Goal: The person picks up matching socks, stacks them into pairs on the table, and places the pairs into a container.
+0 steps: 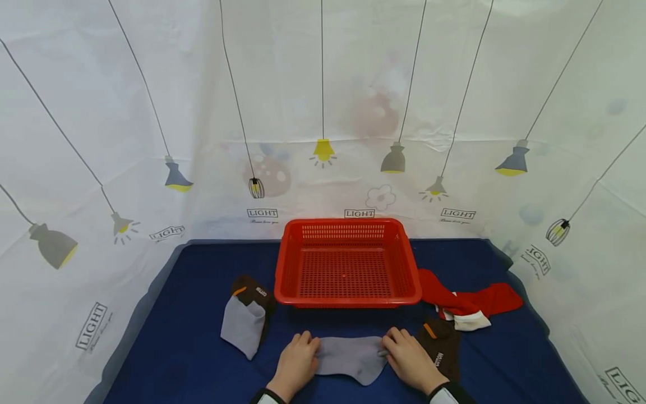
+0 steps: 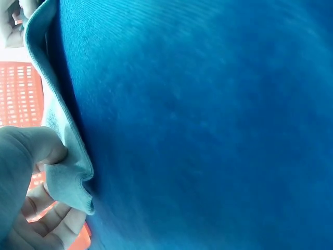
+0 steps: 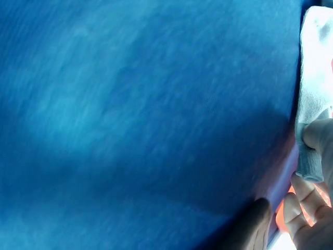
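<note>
A light grey sock (image 1: 349,358) is stretched flat between my two hands in the head view, in front of the red basket. My left hand (image 1: 296,360) pinches its left end; the left wrist view shows the thumb on top of the sock (image 2: 65,133) with fingers beneath. At the other end my right hand (image 1: 411,362) pinches the sock, and the right wrist view shows the thumb pressing the sock (image 3: 314,78) near its edge. Beside my right hand lies a brown sock (image 1: 448,359) with an orange mark, partly hidden by that hand.
The red plastic basket (image 1: 348,301) stands at the back middle of the dark blue cloth (image 1: 171,336). To the left, another grey sock (image 1: 242,328) overlaps a brown sock (image 1: 249,287). Red-and-white socks (image 1: 461,303) lie right of the basket. A printed white curtain (image 1: 323,84) surrounds the table.
</note>
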{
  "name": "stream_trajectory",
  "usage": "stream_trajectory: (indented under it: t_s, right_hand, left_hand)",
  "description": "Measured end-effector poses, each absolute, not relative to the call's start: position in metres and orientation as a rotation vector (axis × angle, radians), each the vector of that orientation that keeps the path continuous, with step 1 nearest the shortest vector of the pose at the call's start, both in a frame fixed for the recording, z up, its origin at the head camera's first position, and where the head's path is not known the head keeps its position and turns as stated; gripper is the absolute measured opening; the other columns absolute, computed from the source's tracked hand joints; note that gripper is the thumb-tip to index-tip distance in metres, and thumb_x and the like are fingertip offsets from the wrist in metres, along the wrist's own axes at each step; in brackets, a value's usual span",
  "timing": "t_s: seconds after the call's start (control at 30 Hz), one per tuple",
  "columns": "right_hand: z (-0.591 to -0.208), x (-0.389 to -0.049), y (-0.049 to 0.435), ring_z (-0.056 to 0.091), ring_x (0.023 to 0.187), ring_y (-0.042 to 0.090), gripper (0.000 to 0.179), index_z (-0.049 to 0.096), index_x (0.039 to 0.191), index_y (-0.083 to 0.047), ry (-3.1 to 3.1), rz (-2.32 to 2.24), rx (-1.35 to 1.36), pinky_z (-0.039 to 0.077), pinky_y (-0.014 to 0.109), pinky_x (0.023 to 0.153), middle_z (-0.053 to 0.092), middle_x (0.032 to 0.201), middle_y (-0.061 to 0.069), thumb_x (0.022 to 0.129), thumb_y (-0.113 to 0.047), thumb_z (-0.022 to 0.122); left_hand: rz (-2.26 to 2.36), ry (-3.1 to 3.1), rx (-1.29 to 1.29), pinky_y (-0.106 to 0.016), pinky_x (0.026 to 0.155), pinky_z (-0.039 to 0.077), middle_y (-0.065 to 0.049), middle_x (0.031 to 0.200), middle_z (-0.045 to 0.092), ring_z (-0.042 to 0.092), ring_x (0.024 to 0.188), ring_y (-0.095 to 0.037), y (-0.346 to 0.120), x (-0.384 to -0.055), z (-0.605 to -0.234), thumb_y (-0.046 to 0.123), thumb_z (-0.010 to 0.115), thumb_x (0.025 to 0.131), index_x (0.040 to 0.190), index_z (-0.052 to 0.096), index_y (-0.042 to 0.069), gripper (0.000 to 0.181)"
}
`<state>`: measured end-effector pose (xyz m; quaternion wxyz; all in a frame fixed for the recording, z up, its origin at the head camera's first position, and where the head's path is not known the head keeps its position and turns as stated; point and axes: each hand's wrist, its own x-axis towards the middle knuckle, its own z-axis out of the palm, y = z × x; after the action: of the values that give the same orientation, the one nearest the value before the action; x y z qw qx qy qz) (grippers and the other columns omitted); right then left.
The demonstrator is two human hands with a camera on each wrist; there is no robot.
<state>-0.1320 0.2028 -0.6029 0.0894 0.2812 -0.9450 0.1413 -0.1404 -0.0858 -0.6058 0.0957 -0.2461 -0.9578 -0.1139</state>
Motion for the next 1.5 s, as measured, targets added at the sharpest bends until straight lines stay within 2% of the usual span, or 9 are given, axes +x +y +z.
stream_trajectory:
  t_s: [0.33,0.77,1.03,1.17,1.33,1.5]
  right_hand:
    - [-0.606,-0.132,0.209,0.041,0.073,0.007,0.021,0.056,0.085,-0.022,-2.784,0.4,0.831,0.037,0.023,0.061,0.048,0.09,-0.007,0.074,-0.014,0.072]
    - [-0.609,-0.135,0.208,0.046,0.082,0.01,0.021,0.061,0.09,-0.019,-2.722,0.359,0.814,0.04,0.028,0.063,0.052,0.1,-0.003,0.073,-0.019,0.074]
    - [-0.609,-0.134,0.204,0.05,0.106,0.025,0.036,0.064,0.104,-0.015,-2.802,0.323,0.718,0.043,0.042,0.075,0.052,0.123,0.006,0.076,-0.037,0.07]
    - [-0.609,-0.133,0.203,0.048,0.112,0.026,0.043,0.063,0.109,-0.016,-2.845,0.293,0.693,0.042,0.045,0.079,0.05,0.128,0.007,0.076,-0.042,0.069]
    - [-0.609,-0.133,0.2,0.049,0.11,0.026,0.043,0.063,0.111,-0.016,-2.795,0.324,0.681,0.041,0.045,0.079,0.052,0.124,0.005,0.076,-0.04,0.07]
    - [-0.612,-0.132,0.19,0.053,0.1,0.023,0.041,0.063,0.109,-0.015,-2.761,0.348,0.683,0.044,0.041,0.076,0.055,0.114,0.004,0.076,-0.039,0.07]
  left_hand:
    - [-0.321,-2.817,-0.742,-0.024,0.05,0.036,0.002,0.072,0.046,0.044,0.063,-0.015,-0.081,-0.14,-0.608,0.011,0.073,0.063,0.073,0.057,0.017,0.02]
    - [-0.296,-2.768,-0.751,-0.025,0.052,0.039,0.0,0.076,0.047,0.045,0.066,-0.016,-0.085,-0.143,-0.609,0.014,0.076,0.06,0.074,0.055,0.017,0.025]
    - [-0.281,-2.734,-0.743,-0.027,0.057,0.041,0.0,0.078,0.047,0.045,0.068,-0.016,-0.087,-0.144,-0.611,0.019,0.076,0.061,0.077,0.058,0.017,0.024]
    - [-0.257,-2.73,-0.741,-0.03,0.06,0.042,-0.001,0.083,0.051,0.049,0.072,-0.017,-0.088,-0.144,-0.609,0.022,0.076,0.062,0.08,0.06,0.017,0.024]
    - [-0.224,-2.752,-0.73,-0.034,0.066,0.044,-0.001,0.092,0.055,0.052,0.081,-0.019,-0.088,-0.141,-0.607,0.026,0.076,0.065,0.085,0.062,0.017,0.026]
    - [-0.257,-2.771,-0.756,-0.034,0.069,0.045,-0.001,0.095,0.056,0.053,0.084,-0.019,-0.086,-0.137,-0.61,0.029,0.077,0.066,0.09,0.063,0.017,0.03]
